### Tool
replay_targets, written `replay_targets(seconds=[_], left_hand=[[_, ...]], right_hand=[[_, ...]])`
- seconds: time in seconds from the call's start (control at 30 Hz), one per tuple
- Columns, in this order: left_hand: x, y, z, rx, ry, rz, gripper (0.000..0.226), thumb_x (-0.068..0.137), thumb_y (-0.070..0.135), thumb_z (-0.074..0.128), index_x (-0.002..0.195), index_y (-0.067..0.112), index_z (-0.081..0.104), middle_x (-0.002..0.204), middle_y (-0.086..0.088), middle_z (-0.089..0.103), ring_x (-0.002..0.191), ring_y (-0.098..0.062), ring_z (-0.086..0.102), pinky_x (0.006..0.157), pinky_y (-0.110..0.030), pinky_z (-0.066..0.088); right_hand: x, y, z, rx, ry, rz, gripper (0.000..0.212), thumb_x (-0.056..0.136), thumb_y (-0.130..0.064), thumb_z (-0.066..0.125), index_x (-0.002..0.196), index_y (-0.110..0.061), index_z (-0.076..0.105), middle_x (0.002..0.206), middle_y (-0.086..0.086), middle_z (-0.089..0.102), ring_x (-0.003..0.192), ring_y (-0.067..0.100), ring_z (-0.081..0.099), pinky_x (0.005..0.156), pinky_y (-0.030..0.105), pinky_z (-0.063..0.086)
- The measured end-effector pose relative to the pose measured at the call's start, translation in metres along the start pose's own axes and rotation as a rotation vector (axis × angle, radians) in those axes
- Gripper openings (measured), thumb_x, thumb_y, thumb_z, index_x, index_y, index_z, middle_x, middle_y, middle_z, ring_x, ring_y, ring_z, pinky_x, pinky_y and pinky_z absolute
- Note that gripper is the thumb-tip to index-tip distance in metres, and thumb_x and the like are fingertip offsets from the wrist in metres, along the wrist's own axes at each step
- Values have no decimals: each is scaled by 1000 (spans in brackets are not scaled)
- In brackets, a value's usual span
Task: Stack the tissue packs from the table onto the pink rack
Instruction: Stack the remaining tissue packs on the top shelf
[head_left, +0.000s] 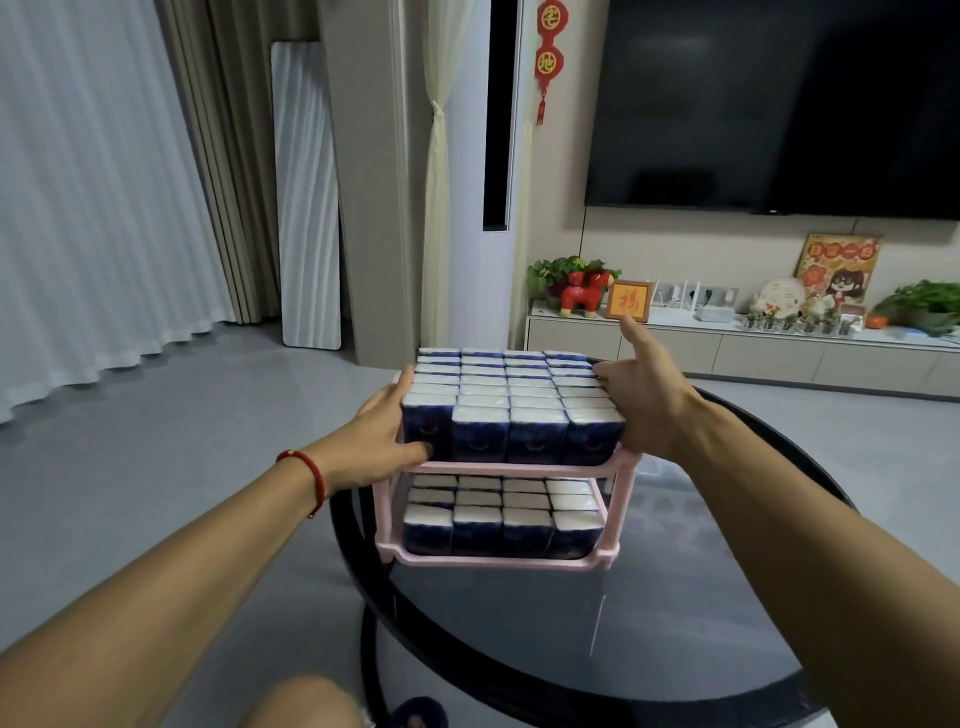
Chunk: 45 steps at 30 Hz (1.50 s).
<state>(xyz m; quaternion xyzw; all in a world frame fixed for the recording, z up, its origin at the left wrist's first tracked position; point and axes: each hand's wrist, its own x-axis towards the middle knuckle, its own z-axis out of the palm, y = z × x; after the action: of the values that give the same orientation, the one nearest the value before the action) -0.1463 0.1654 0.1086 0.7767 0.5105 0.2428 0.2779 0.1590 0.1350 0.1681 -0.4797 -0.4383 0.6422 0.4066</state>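
As blue tissue packs (511, 400) fill the pink rack (498, 558) on a round glass table (701, 571), left hand (387, 431) pressing flat against their left side, right hand (641, 395) on their right side, fingers straight, thumb raised.

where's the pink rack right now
The pink rack stands mid-frame in the head view on the round black table, both shelves packed with tissue packs, between the two hands.

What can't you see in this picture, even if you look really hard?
Head view, the only one:
- Left hand fingertips: hidden behind the top-shelf tissue packs.
- Right hand palm: turned away, so its contact with the packs is unclear.
- Back rows of the lower-shelf packs: covered by the pink rack top shelf.
- Table near edge: cut off by the frame.
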Motion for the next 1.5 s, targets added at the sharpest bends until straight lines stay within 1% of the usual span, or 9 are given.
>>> replay_targets(seconds=[0.23,0.37,0.6,0.7,0.83,0.93,1.03,1.2,1.5], left_hand=[[-2,3,0,-21,4,-11,118,83,28,73,160,38,-15,170,6,11,154,-22,23,124,-49,28],[-2,3,1,-47,6,-7,112,90,14,72,160,37,-13,168,3,16,151,-22,28,123,-44,31],[-4,4,-1,-206,-38,-13,109,88,6,75,162,34,1,156,8,35,135,-12,45,91,-9,46],[-12,6,-6,-285,-38,-32,116,83,4,77,163,30,-3,164,12,26,146,-9,33,105,-18,42],[-44,22,3,-26,476,14,87,88,6,71,160,24,26,160,0,36,146,-21,36,120,-46,34],[-82,52,41,156,974,331,38,85,-10,57,120,3,62,117,-13,61,111,-28,56,96,-46,51],[-101,85,120,135,698,659,29,73,-12,59,95,4,68,101,-5,61,100,-18,54,93,-30,47],[-61,81,244,215,-93,689,45,87,9,57,131,21,56,151,-4,40,136,-22,43,111,-40,42],[-18,78,292,262,-91,348,60,91,38,30,145,20,47,159,-3,33,148,-21,31,120,-35,32]], right_hand=[[2,-1,0,-32,-32,-2,94,92,-82,21,127,-3,60,128,21,69,120,38,66,98,48,51],[12,-4,2,-68,97,-13,80,96,-77,18,103,-9,61,88,10,80,87,25,76,73,37,55],[11,-2,-8,50,133,-105,87,100,-69,24,155,-2,32,152,12,48,135,28,52,115,46,35],[7,4,-31,146,241,-297,80,102,-61,34,157,-3,31,159,15,41,144,29,43,123,44,29],[-10,34,-77,32,475,-337,45,106,-38,44,132,-5,59,128,16,66,113,33,67,92,44,56],[-11,79,-116,-259,636,-179,27,105,-19,51,122,-2,63,117,22,68,97,34,70,76,39,60],[2,124,-143,-575,646,-56,28,101,-15,57,127,-5,61,119,18,65,98,30,67,86,44,60],[45,160,-155,-762,672,-79,57,93,-22,67,148,-20,48,147,13,53,126,29,57,107,50,50],[150,142,-193,-1133,652,-41,79,98,-44,54,162,-38,7,172,-1,-1,151,42,18,119,52,26]])
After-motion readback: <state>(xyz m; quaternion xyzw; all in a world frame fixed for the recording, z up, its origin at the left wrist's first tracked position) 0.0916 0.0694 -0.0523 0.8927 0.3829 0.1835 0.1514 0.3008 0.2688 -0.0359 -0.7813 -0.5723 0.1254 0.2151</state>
